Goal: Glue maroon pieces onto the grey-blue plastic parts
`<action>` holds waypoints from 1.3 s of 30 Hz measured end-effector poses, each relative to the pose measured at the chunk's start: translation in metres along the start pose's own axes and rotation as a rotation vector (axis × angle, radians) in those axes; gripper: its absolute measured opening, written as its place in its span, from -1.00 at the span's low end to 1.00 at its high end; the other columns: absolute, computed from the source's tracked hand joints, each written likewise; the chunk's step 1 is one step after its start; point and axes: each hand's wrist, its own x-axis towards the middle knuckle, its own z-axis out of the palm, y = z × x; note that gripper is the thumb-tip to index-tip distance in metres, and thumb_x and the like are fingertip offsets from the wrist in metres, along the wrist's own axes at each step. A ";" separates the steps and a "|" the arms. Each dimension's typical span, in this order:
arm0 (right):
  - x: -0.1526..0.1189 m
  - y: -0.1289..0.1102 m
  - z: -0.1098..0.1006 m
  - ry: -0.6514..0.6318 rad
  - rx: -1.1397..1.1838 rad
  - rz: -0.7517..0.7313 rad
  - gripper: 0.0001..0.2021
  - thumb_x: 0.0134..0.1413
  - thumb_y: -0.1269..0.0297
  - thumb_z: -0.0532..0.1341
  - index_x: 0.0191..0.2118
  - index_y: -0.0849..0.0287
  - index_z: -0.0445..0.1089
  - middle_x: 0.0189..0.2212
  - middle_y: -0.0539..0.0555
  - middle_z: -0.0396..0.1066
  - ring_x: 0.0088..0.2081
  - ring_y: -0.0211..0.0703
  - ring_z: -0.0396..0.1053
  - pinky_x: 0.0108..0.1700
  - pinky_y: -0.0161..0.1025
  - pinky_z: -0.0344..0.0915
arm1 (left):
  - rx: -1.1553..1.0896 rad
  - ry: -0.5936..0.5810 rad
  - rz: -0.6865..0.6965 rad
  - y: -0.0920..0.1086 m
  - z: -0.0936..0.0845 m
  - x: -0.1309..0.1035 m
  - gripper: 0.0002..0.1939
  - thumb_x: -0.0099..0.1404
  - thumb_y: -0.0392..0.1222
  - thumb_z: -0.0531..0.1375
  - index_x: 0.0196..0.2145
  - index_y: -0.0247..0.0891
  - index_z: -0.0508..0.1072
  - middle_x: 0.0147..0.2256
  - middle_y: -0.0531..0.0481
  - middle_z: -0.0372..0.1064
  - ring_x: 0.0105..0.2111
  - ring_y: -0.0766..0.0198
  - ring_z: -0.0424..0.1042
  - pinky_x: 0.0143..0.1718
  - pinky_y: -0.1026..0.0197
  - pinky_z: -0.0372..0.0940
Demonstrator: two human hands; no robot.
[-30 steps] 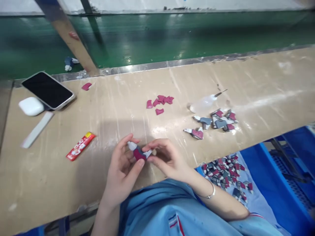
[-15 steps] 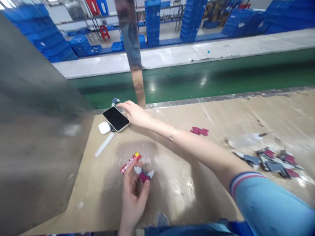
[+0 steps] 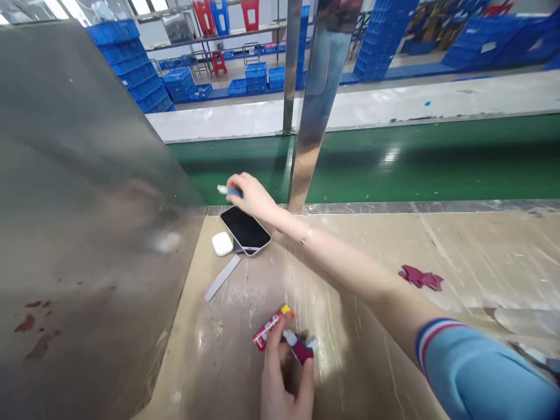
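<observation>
My left hand (image 3: 286, 373) is low in the view, thumb and fingers closed on a small maroon, grey and white piece (image 3: 301, 348). Beside its fingertips lies a red tube with a yellow end (image 3: 268, 331). My right hand (image 3: 249, 195) is raised over the far left edge of the table, its fingers pinching a small blue and white piece (image 3: 230, 191). Just below that hand a black-screened phone (image 3: 245, 230) lies on the table, with a white rounded case (image 3: 222, 244) next to it and a pale flat strip (image 3: 222, 278) nearer me.
A metal panel (image 3: 87, 221) stands along the left. Metal posts (image 3: 317, 105) rise at the table's far edge, before a green belt (image 3: 437, 160). Maroon pieces (image 3: 420, 277) lie at the right, and a partly visible pile of grey and white pieces is at the right border.
My right hand has closed on the small blue and white piece near the phone and lifted it. My left hand still holds its piece. The view has shifted left.
</observation>
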 end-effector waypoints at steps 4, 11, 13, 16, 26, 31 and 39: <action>-0.098 0.003 -0.016 -0.185 -0.066 -0.003 -0.89 0.22 0.47 0.35 -0.16 0.16 0.56 -0.19 0.14 0.56 -0.16 -0.01 0.47 -0.15 -0.17 0.26 | -0.119 0.020 -0.039 0.027 -0.006 0.008 -0.26 0.44 0.09 0.37 0.44 -0.08 0.23 0.46 -0.37 0.30 0.36 -0.10 0.49 0.33 -0.04 0.46; -0.222 0.022 -0.027 -0.188 -0.102 0.131 -0.76 0.40 0.24 0.36 0.08 0.19 0.58 0.10 0.30 0.59 0.12 0.22 0.51 0.06 0.02 0.43 | -0.173 -0.071 -0.074 0.045 -0.016 0.027 -0.36 0.38 0.10 0.46 0.28 -0.12 0.41 0.18 -0.23 0.62 0.15 -0.02 0.66 0.22 -0.03 0.54; -0.254 0.016 -0.030 -0.067 0.035 0.031 -0.70 0.49 0.21 0.28 0.20 0.21 0.53 0.14 0.31 0.57 0.20 0.20 0.48 0.21 0.12 0.44 | -0.207 -0.129 -0.063 0.048 -0.012 0.024 -0.44 0.35 0.09 0.49 0.18 -0.12 0.47 0.11 -0.17 0.65 0.08 0.05 0.69 0.17 0.02 0.56; -0.304 0.003 -0.034 0.017 0.398 -0.133 -0.70 0.56 0.21 0.20 0.24 0.14 0.50 0.10 0.22 0.61 0.16 0.00 0.55 0.22 0.01 0.52 | -0.222 -0.214 -0.034 0.056 0.001 0.013 -0.51 0.33 0.07 0.50 0.09 -0.09 0.50 0.00 -0.07 0.66 0.00 0.12 0.71 0.09 0.12 0.57; -0.400 -0.008 -0.017 0.405 0.712 0.170 -0.80 0.54 0.21 0.24 0.08 0.08 0.59 -0.07 0.14 0.62 -0.08 -0.12 0.59 -0.06 -0.16 0.58 | -0.350 -0.428 0.009 0.072 0.063 -0.019 -0.60 0.26 0.00 0.57 -0.07 -0.15 0.58 -0.22 0.03 0.69 -0.23 0.26 0.73 -0.14 0.30 0.60; -0.420 0.003 -0.010 0.463 0.779 0.206 -0.85 0.52 0.22 0.27 0.03 0.07 0.58 -0.09 0.13 0.61 -0.14 -0.12 0.58 -0.15 -0.20 0.57 | -0.351 -0.481 -0.034 0.067 0.081 -0.026 -0.66 0.26 -0.11 0.57 -0.06 -0.13 0.64 -0.22 0.04 0.70 -0.22 0.30 0.73 -0.16 0.37 0.59; -0.428 0.002 0.001 0.504 0.764 0.173 -0.90 0.48 0.29 0.31 -0.01 0.07 0.58 -0.11 0.10 0.60 -0.08 -0.12 0.60 0.00 -0.17 0.61 | -0.295 -0.483 -0.066 0.063 0.074 -0.029 -0.63 0.17 -0.11 0.61 -0.10 -0.14 0.67 -0.24 0.01 0.68 -0.26 0.31 0.69 -0.20 0.37 0.58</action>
